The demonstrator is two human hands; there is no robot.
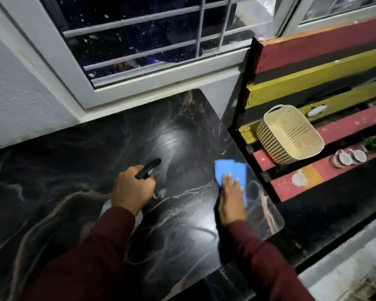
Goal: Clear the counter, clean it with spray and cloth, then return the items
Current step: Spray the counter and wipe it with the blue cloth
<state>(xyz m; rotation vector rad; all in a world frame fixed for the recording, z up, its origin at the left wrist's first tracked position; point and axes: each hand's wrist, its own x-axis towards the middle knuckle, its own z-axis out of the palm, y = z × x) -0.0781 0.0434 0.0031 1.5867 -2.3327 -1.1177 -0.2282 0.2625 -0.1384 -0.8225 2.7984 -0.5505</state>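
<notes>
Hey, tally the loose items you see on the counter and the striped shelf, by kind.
Black-nozzled spray bottle, in left hand: 1
Blue cleaning cloth, under right hand: 1
Cream plastic slotted basket: 1
White ceramic cups: 2
Small green plant: 1
Total: 6

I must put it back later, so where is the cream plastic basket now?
In the head view, the cream plastic basket lies tilted on the painted slatted shelf, right of the black marble counter.
</notes>
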